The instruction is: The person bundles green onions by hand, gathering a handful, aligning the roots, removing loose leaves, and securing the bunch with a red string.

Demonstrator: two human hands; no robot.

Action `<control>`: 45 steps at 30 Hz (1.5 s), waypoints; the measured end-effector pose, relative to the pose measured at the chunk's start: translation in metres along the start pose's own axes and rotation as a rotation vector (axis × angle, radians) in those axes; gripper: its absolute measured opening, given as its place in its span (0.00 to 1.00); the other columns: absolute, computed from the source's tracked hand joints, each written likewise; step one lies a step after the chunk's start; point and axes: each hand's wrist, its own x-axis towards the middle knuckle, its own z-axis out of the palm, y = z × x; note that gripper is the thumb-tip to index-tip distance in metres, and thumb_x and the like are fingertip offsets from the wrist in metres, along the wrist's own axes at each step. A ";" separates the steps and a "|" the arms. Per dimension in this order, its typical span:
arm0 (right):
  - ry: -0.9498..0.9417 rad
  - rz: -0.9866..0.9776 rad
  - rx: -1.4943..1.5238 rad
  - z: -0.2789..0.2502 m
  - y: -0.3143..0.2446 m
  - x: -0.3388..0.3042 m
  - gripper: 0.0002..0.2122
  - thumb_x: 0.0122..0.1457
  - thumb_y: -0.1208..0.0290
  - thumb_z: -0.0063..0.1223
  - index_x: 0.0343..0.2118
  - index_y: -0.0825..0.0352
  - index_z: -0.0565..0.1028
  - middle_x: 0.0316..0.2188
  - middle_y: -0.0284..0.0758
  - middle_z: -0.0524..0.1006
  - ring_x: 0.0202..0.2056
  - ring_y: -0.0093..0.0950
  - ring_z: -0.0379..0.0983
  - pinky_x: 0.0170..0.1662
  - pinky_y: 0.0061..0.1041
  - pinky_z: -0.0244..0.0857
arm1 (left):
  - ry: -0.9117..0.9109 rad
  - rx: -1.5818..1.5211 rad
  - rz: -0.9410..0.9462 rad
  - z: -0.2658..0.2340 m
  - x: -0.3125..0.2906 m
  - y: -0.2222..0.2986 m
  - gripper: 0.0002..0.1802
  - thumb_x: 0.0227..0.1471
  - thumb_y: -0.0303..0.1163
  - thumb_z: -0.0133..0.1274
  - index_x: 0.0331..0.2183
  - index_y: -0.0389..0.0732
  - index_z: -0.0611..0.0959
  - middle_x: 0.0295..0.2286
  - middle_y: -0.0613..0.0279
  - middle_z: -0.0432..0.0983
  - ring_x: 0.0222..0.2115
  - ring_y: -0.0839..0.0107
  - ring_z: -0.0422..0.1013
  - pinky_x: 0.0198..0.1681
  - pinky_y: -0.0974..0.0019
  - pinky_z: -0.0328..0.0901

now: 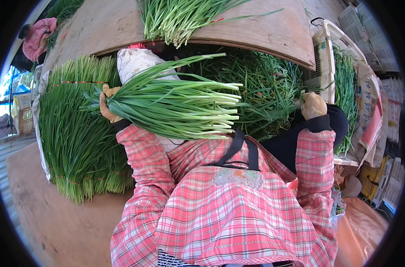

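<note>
My left hand (pixel 108 103), in a tan glove, is closed round the leafy end of a loose bunch of garlic chives (pixel 180 100). The bunch lies sideways above my lap, its pale cut stems fanned out to the right. Near the right crate, my right hand (pixel 313 106), gloved alike, has its fingers curled in. Whatever may be between those fingers is too small to tell. Below and between the hands spreads a heap of loose green leaves (pixel 264 89). Tied bundles of chives (pixel 73 129) stand packed together at my left.
A wooden board (pixel 264 33) ahead carries another pile of chives (pixel 180 22). On the right stands a cream plastic crate (pixel 328 66) with more chives (pixel 344 98) and a printed sack (pixel 366 111) beside it. A white sack (pixel 138 62) lies under the board. Far left, a person in pink (pixel 41 40) bends over.
</note>
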 end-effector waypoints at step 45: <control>-0.585 -0.193 1.604 0.069 -0.166 -0.012 0.11 0.50 0.81 0.54 0.38 0.74 0.74 0.31 0.35 0.78 0.31 0.19 0.73 0.36 0.18 0.70 | -0.623 -0.076 0.180 0.018 0.014 -0.029 0.09 0.54 0.34 0.37 0.23 0.48 0.65 0.18 0.78 0.62 0.21 0.81 0.53 0.29 0.72 0.52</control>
